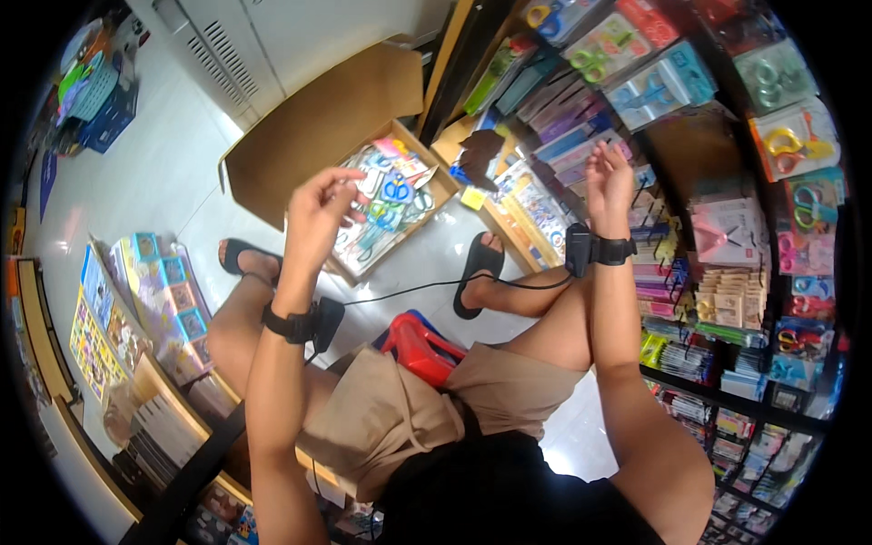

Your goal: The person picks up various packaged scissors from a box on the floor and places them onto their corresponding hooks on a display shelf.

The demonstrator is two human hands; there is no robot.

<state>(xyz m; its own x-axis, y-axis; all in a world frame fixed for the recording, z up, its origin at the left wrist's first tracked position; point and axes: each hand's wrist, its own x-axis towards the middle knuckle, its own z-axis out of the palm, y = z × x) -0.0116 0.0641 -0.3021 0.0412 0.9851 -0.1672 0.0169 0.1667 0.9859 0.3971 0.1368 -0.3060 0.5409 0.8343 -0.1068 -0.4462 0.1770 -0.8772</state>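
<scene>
Above the left edge of an open cardboard box (pixel 443 196) on the floor, my left hand (pixel 325 208) is raised with fingers curled apart and nothing seen in it. Packaged scissors fill the box, among them a pair with blue handles (pixel 397 191). My right hand (pixel 608 178) is up in front of the hanging packs on the display rack, palm turned up, fingers loosely bent; no item shows in it. Whether its fingertips touch a pack behind them, I cannot tell. A black strapped device sits on each wrist, with a black cable (pixel 409 291) running between them.
A wooden drawer or tray (pixel 507 231) with packs stands right of the box. Scissors packs (pixel 657 92) hang on the rack at right. A red plastic stool (pixel 419 351) shows between my legs. Books and boxed goods (pixel 160 300) stand at left; a teal basket (pixel 95 85) is at upper left.
</scene>
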